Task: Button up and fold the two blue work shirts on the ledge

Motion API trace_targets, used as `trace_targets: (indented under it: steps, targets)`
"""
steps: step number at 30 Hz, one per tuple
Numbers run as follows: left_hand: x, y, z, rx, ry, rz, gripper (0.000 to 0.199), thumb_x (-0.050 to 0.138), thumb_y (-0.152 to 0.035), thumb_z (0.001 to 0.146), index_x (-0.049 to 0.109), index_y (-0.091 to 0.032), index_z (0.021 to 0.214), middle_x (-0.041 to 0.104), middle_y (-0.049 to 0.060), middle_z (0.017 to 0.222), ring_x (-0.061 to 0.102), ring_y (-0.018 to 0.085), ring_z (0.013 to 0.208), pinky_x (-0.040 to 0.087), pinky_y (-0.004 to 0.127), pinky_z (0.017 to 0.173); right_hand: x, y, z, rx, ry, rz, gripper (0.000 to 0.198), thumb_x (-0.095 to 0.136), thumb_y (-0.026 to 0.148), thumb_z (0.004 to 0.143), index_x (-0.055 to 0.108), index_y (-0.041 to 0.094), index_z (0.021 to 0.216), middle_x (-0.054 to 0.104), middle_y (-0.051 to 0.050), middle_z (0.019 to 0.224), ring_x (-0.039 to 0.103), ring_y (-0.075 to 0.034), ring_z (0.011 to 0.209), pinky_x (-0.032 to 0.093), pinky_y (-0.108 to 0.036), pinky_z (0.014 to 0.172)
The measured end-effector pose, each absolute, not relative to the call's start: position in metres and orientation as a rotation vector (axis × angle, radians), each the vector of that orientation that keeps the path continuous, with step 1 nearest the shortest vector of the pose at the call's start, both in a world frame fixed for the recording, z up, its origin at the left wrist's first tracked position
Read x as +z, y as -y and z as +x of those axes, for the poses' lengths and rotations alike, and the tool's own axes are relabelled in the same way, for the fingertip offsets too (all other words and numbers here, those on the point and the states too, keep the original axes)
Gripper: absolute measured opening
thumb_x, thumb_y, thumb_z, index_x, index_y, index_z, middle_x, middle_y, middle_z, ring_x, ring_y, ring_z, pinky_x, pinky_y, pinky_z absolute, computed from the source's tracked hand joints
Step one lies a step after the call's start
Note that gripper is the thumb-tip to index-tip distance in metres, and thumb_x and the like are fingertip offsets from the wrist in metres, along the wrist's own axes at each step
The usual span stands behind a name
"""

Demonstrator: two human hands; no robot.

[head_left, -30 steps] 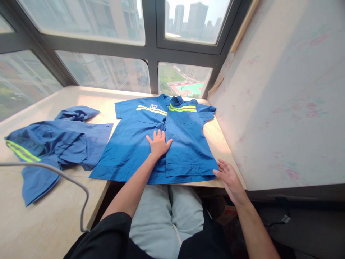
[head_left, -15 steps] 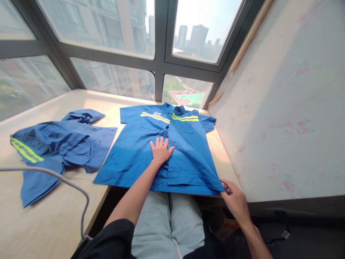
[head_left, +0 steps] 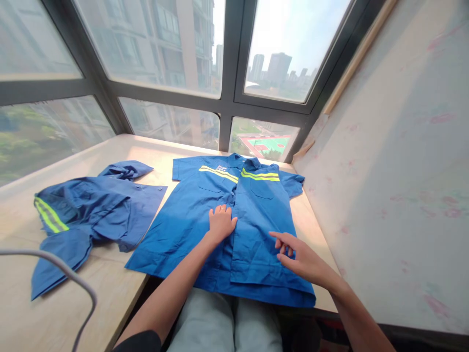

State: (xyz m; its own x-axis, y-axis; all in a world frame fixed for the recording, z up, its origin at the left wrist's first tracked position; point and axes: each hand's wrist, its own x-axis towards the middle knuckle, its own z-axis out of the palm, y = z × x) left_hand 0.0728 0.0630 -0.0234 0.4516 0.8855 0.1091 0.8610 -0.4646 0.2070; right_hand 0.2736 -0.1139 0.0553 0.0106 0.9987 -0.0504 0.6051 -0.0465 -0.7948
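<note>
A blue short-sleeved work shirt [head_left: 264, 215] lies spread front up, with yellow-and-grey reflective stripes across its chest and white lettering above one stripe. Its lower hem hangs over the front edge of the sill, above my knees. My left hand [head_left: 221, 224] rests on the middle of the shirt beside the front opening, fingers slightly bent and a ring on one of them. Over the lower right panel is my right hand [head_left: 296, 254], index finger stretched out, the others loosely curled and apart from the thumb. No fabric shows in its grip.
A second blue work garment [head_left: 98, 210] with a reflective stripe lies crumpled on the pale sill [head_left: 18, 283] to the left. A grey cable [head_left: 69, 271] arcs across the lower left. Windows [head_left: 164, 122] stand behind, and a patterned wall [head_left: 384, 171] rises on the right.
My right hand has let go of the shirt's lower right corner and moved up and left over the panel. My left hand's fingers have drawn in from being spread. The view has shifted slightly.
</note>
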Motion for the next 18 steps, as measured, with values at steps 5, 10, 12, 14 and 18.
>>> trace_targets:
  steps: [5, 10, 12, 14, 18]
  targets:
    - [-0.043, -0.051, 0.073, 0.496, -1.595, 2.581, 0.05, 0.044, -0.039, 0.096, 0.055, -0.015, 0.138, 0.05, 0.016, 0.148, 0.04, 0.031, 0.141, 0.025, 0.057, 0.117, 0.046, -0.018, 0.25, 1.022, 1.662, -1.496, 0.041, 0.064, 0.023, 0.075, 0.068, 0.02, 0.116, 0.069, -0.005, 0.098, 0.063, -0.018, 0.085, 0.053, -0.029, 0.076]
    - [-0.048, -0.053, 0.069, 0.569, -1.573, 2.549, 0.047, 0.045, -0.038, 0.095, 0.058, -0.016, 0.135, 0.052, 0.015, 0.147, 0.044, 0.031, 0.139, 0.028, 0.056, 0.117, 0.018, -0.149, 0.241, 0.933, 1.573, -1.865, 0.05, 0.053, 0.012, 0.082, 0.054, 0.016, 0.132, 0.062, -0.012, 0.129, 0.067, -0.012, 0.069, 0.052, -0.023, 0.06]
    - [-0.048, -0.053, 0.068, 0.587, -1.562, 2.53, 0.046, 0.046, -0.036, 0.095, 0.059, -0.016, 0.134, 0.053, 0.014, 0.146, 0.045, 0.031, 0.138, 0.029, 0.056, 0.117, 0.015, -0.189, 0.242, 0.863, 1.597, -1.947, 0.052, 0.052, 0.01, 0.084, 0.051, 0.016, 0.135, 0.057, -0.015, 0.136, 0.068, -0.013, 0.069, 0.051, -0.023, 0.06]
    - [-0.048, -0.053, 0.067, 0.598, -1.549, 2.512, 0.045, 0.046, -0.035, 0.095, 0.059, -0.017, 0.134, 0.054, 0.014, 0.145, 0.045, 0.03, 0.138, 0.03, 0.057, 0.117, 0.016, -0.22, 0.247, 0.79, 1.62, -2.024, 0.05, 0.053, 0.011, 0.086, 0.05, 0.014, 0.136, 0.057, -0.017, 0.137, 0.069, -0.015, 0.074, 0.051, -0.023, 0.064]
    - [-0.049, -0.052, 0.067, 0.62, -1.536, 2.49, 0.044, 0.047, -0.033, 0.095, 0.06, -0.017, 0.134, 0.054, 0.013, 0.146, 0.045, 0.031, 0.139, 0.031, 0.058, 0.116, 0.017, -0.262, 0.26, 0.673, 1.669, -2.223, 0.04, 0.055, 0.012, 0.088, 0.055, 0.006, 0.127, 0.068, -0.021, 0.113, 0.069, -0.019, 0.078, 0.051, -0.027, 0.073]
